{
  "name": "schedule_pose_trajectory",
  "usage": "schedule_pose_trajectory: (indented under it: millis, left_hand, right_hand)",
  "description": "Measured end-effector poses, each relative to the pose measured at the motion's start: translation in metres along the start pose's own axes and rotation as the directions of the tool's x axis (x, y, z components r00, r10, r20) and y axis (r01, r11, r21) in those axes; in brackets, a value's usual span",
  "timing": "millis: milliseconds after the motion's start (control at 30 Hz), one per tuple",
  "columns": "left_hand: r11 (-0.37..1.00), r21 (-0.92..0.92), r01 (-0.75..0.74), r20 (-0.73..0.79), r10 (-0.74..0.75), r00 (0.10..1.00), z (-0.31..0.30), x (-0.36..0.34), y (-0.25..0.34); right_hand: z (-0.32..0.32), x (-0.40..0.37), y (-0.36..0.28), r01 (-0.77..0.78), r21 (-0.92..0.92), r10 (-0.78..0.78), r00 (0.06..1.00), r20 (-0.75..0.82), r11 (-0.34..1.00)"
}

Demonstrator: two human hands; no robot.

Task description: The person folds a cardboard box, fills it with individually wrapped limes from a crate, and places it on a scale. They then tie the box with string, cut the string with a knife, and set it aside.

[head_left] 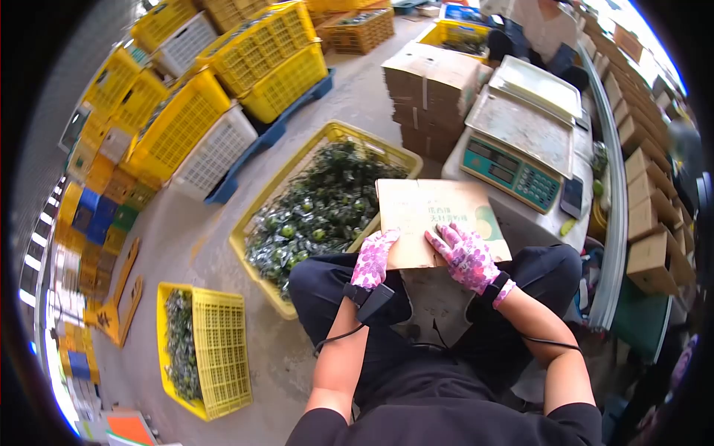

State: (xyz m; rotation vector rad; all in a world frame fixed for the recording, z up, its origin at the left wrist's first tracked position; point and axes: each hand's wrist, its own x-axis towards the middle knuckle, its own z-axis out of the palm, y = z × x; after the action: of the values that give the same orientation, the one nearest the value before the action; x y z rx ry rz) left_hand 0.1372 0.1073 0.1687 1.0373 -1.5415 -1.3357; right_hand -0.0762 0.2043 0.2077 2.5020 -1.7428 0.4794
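Nearest the camera is your black shirt (446,416), with your dark trousers (547,271) beyond it, knees apart. A black strap circles each of your two wrists. Your left hand (375,258), in a pink flowered glove, has its grip pinching the near left edge of one cardboard carton (424,204), thumb over the face. Your right hand (468,258), gloved alike, lies with its grip spread on the carton's printed face. The carton sits between your knees, above your lap; you cannot tell from here whether anything is inside.

Just beside your left knee stands one large yellow crate (282,178), full of glossy dark pieces with green round fruit showing, too many to count. A smaller yellow crate (219,353) farther left holds similar dark pieces.

On your right, the bench (550,223) carries two scales, the nearer scale (520,141) with a green key panel, and one phone (572,197). Past the bench's left side rises a stack of cardboard (424,97).

Farther off, a blue pallet (245,160) bears four crates in two stacks: three yellow, one white. Another person (547,33) sits behind the scales.
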Motion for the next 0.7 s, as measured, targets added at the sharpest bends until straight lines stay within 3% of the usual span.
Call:
schedule_pose_trajectory:
  millis: [33, 67, 100, 133, 167, 233, 267, 300, 333, 367, 400, 433, 467, 533, 567, 633, 700]
  left_hand:
    - [0.945, 0.152, -0.291, 0.101, 0.278, 0.955, 0.007, 0.007, -0.004]
    - [0.950, -0.257, 0.178, 0.129, -0.149, 0.980, 0.011, 0.007, -0.009]
    - [0.590, -0.552, 0.589, 0.312, -0.509, 0.802, 0.020, 0.007, 0.006]
    - [0.501, -0.583, 0.639, 0.307, -0.593, 0.745, 0.032, 0.013, 0.005]
    - [0.488, -0.599, 0.634, 0.319, -0.581, 0.749, 0.041, 0.021, -0.020]
    - [0.760, -0.324, 0.563, 0.231, -0.514, 0.826, 0.072, 0.022, -0.060]
    - [0.889, -0.061, 0.454, 0.219, -0.432, 0.875, 0.090, 0.024, -0.090]
    - [0.912, 0.192, 0.364, 0.176, -0.396, 0.901, 0.103, 0.023, -0.120]
    - [0.843, 0.186, 0.504, 0.238, -0.536, 0.810, 0.110, 0.023, -0.124]
    - [0.864, 0.494, 0.097, 0.404, -0.326, 0.855, 0.109, 0.017, -0.188]
    - [0.671, 0.654, -0.348, 0.540, -0.092, 0.837, 0.109, 0.012, -0.251]
    - [0.708, 0.693, -0.137, 0.492, -0.326, 0.807, 0.108, 0.008, -0.223]
    - [0.848, 0.472, 0.241, 0.359, -0.434, 0.826, 0.105, 0.003, -0.234]
    - [0.796, 0.372, 0.478, 0.303, -0.590, 0.748, 0.104, 0.003, -0.202]
    - [0.756, 0.287, 0.588, 0.300, -0.654, 0.694, 0.104, 0.003, -0.208]
    - [0.778, 0.318, 0.541, 0.283, -0.623, 0.729, 0.105, 0.001, -0.241]
    - [0.843, 0.315, 0.437, 0.288, -0.523, 0.802, 0.112, 0.001, -0.242]
  right_hand:
    - [0.003, -0.005, 0.000, -0.049, 0.040, 0.047, 0.997, 0.056, 0.998]
    - [0.004, -0.011, 0.002, -0.061, 0.018, 0.059, 0.997, 0.058, 0.998]
    - [0.010, -0.014, 0.006, -0.147, 0.142, 0.134, 0.987, 0.093, 0.979]
    - [0.027, -0.018, 0.007, -0.247, 0.236, 0.224, 0.967, 0.123, 0.940]
    - [0.049, -0.022, 0.014, -0.347, 0.312, 0.316, 0.938, 0.145, 0.885]
    - [0.094, -0.021, 0.029, -0.520, 0.340, 0.432, 0.850, 0.303, 0.784]
    - [0.126, -0.021, 0.038, -0.581, 0.273, 0.469, 0.798, 0.378, 0.767]
    - [0.147, -0.018, 0.045, -0.632, 0.207, 0.505, 0.741, 0.442, 0.746]
    - [0.149, -0.014, 0.046, -0.679, 0.205, 0.517, 0.690, 0.507, 0.705]
    - [0.151, -0.012, 0.047, -0.719, 0.207, 0.518, 0.641, 0.567, 0.664]
    - [0.178, -0.017, 0.059, -0.670, 0.340, 0.434, 0.709, 0.556, 0.660]
    - [0.208, -0.026, 0.062, -0.594, 0.476, 0.312, 0.778, 0.546, 0.649]
    - [0.204, -0.030, 0.070, -0.611, 0.472, 0.338, 0.770, 0.541, 0.636]
    - [0.185, -0.040, 0.079, -0.730, 0.543, 0.283, 0.671, 0.686, 0.414]
    - [0.182, -0.040, 0.086, -0.739, 0.541, 0.295, 0.664, 0.688, 0.401]
    - [0.174, -0.039, 0.101, -0.784, 0.516, 0.162, 0.591, 0.790, 0.346]
    - [0.178, -0.044, 0.106, -0.767, 0.568, 0.185, 0.630, 0.754, 0.300]
